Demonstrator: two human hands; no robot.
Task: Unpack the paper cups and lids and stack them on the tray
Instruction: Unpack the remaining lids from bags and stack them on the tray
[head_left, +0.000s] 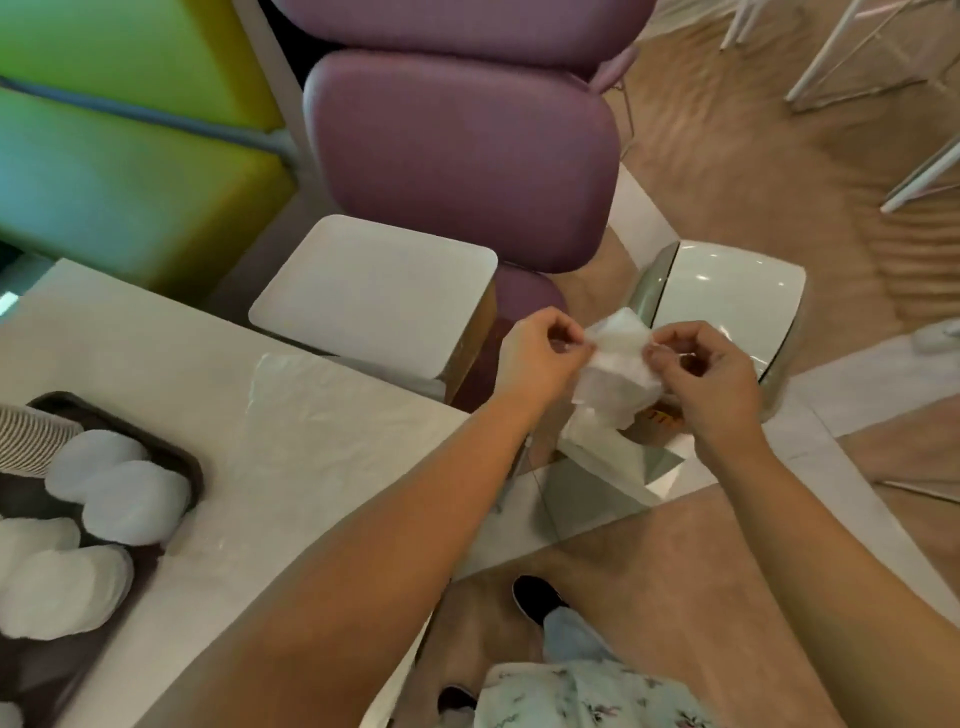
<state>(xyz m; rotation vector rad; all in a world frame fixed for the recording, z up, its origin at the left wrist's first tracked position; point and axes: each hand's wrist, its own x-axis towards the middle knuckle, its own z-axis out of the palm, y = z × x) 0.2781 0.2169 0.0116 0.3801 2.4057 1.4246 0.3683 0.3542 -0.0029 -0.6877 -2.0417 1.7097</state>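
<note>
We see both hands right of frame center, held out past the table edge. The left hand (540, 353) pinches the left edge of a clear plastic bag (618, 364) with curled fingers (563, 338). The right hand (711, 379) pinches the bag's right edge, its fingers curled too. The bag is crumpled and stretched between the two hands, hanging down toward a box (618, 462) below them; we cannot tell what the bag holds.

At lower left sits the dark tray (192, 467) on the white table (311, 441), partly cut by the frame edge. On the tray lie white lid stacks (119, 488) on their sides, several rolls just beside each other and touching. A stack of striped paper cups (31, 439) lies tilted over the tray's upper left rim. A flat clear plastic sheet (332, 395) lies on the table, between the tray and the hands.

A white stool (379, 291) stands near frame center beyond the table. Purple chairs (457, 156) fill the upper middle. Green cushions (119, 130) are at upper left. A glossy white seat (732, 301) sits behind the hands at right. Bottom center shows a black shoe (537, 597) on the wood floor (727, 156).
</note>
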